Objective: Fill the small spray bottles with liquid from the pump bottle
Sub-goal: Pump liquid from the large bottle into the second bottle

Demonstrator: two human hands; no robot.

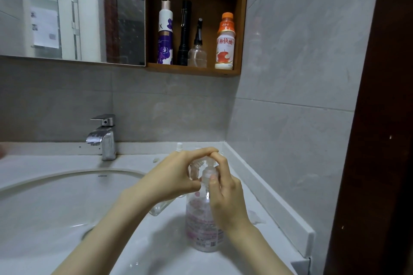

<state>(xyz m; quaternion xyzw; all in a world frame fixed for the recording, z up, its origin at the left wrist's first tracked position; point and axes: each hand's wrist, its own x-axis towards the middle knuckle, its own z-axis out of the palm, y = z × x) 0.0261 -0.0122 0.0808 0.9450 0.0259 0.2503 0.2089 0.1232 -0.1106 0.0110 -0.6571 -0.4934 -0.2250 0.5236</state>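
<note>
1. White basin counter (156, 241) underneath, pump bottle (204, 227) upright on it
2. Right hand (225, 196) curled over pump head, thumb against neck, clasping that bottle
3. Left hand (176, 176) gripping tilted small spray bottle (159, 207), open neck just beside right forefinger
4. Raised counter rim (270, 192) near, right of grip; sink bowl (55, 203) open to left

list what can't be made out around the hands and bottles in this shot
Head view only:
- small spray bottle: neck and mouth hidden by the left hand; fill level unclear.
- pump bottle: nozzle covered by the right hand; label print too blurred to read.
- white cap behind the hands: the rest hidden by the left hand.
- pinkish shape: cut off by the left edge.
</note>
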